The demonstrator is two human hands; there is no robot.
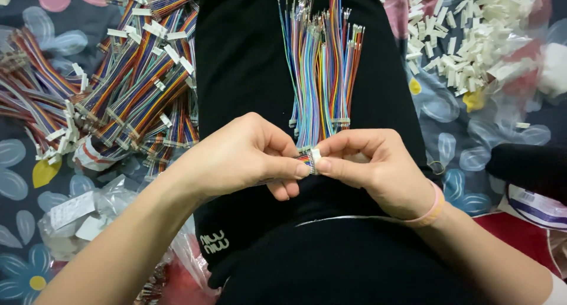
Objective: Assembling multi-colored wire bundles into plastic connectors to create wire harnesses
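White connector (315, 157) (small, with striped wire ends): pinched between fingers of left hand (248, 157) and right hand (378, 166), held above black-clad lap (248, 63), below loose coloured wires (322, 63).

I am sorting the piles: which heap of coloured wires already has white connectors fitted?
The heap of wire bundles at upper left: white connectors cap its ends. The loose wires on the black-clad lap show bare metal tips.

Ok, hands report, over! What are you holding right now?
Left hand pinches wire ends. Right hand pinches small white connector against them. Loose wire bundle on lap. Nothing blocking.
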